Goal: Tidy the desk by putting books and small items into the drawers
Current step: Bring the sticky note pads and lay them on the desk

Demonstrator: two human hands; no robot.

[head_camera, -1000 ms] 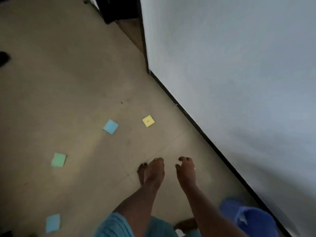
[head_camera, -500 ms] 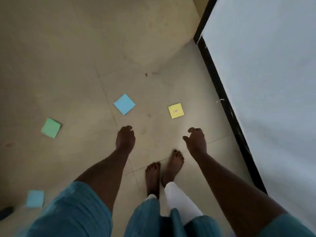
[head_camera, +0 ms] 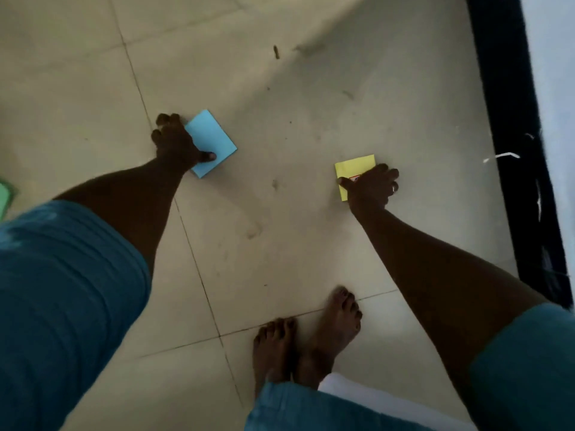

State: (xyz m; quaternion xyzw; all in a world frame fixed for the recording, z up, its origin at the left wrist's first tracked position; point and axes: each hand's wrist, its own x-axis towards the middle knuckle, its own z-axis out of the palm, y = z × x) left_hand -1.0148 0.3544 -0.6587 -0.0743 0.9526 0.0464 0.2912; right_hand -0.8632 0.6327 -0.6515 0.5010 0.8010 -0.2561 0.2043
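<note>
Head view, as I read it: left hand (head_camera: 175,141) grips the blue pad (head_camera: 213,140), right hand (head_camera: 371,188) pinches the yellow pad (head_camera: 353,168), thumbs on top, both pads down on the floor (head_camera: 280,250) for lifting.

beige tiled floor (head_camera: 280,244): blue pad (head_camera: 211,141) at 10 o'clock, yellow pad (head_camera: 351,169) at 2, green pad (head_camera: 5,197) at 9, bare feet (head_camera: 311,340) at 6.

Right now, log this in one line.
left hand grips blue sticky-note pad | right hand grips yellow sticky-note pad | both on floor
</note>
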